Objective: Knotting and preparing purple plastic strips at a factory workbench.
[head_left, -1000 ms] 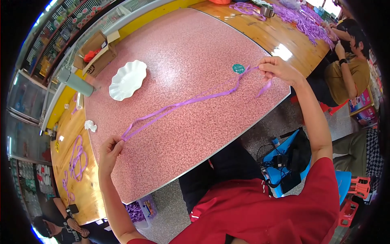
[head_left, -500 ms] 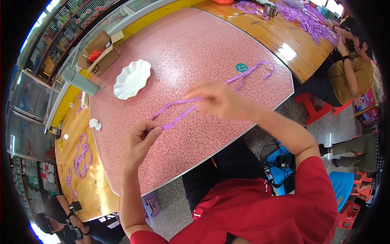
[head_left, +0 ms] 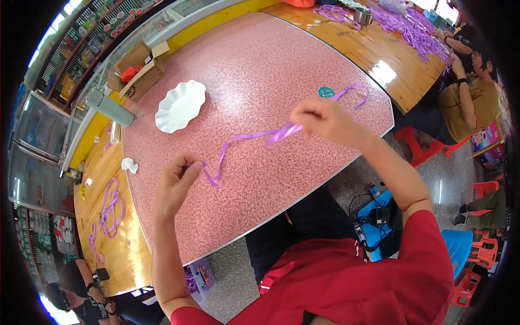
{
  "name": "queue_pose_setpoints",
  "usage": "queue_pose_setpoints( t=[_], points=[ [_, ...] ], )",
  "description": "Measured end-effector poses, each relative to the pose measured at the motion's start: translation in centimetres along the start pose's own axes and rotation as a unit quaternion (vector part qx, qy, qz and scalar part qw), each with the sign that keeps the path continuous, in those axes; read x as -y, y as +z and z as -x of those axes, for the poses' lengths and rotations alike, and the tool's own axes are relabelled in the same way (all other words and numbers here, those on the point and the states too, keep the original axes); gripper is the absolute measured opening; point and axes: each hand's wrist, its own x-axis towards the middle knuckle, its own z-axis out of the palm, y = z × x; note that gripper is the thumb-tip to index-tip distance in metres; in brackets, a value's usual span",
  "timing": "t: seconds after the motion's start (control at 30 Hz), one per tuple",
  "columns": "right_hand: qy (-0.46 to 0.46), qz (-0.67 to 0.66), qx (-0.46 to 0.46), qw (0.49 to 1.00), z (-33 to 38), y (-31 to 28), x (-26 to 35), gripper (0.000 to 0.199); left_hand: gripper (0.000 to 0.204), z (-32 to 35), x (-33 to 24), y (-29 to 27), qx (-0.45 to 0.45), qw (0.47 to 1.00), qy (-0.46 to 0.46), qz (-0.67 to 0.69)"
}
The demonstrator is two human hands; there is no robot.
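Note:
A narrow purple ribbon [head_left: 248, 135] runs slack between my two hands above the pink speckled table [head_left: 260, 189]. My left hand [head_left: 177, 183] pinches one part of it between thumb and fingers, and a loop dips just to the right of that pinch. My right hand [head_left: 327, 123], farther right and a little farther away, is closed on the ribbon, with a blurred fold hanging beside its fingers. Beyond this hand, more ribbon lies on the table near a round green disc [head_left: 326, 92]. Whether it joins the held length is hidden by the hand.
A white scalloped plate [head_left: 181, 106], a green bottle [head_left: 110, 108], an open cardboard box [head_left: 142, 78] and crumpled tissue [head_left: 129, 165] are at the left. Purple ribbon heaps [head_left: 406, 30] lie on the far right wooden table, where a person works. Another person sits at the lower left.
My right hand has moved right, away from my left hand. The ribbon between them has changed from two nearly parallel strands to one slack, bent length. My left hand stays pinched, shifted slightly left.

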Motion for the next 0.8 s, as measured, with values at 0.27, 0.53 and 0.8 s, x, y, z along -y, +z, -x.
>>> queue_pose_setpoints(
  t=[0.27,0.53,0.8],
  points=[
    [-0.011,0.057,-0.037,0.998,2.0,-1.9,2.2,0.015,0.026,-8.3,-7.4,4.7,-0.088,0.947,0.241,-0.191],
    [-0.043,0.022,-0.083,0.995,2.1,2.1,1.6,0.014,0.022,-3.8,-6.0,11.0,0.066,0.996,0.064,-0.010],
    [-0.114,0.038,-0.034,0.992,1.5,9.5,1.2,0.019,0.011,2.1,-1.7,9.1,0.006,0.999,-0.008,0.034]
  ],
)
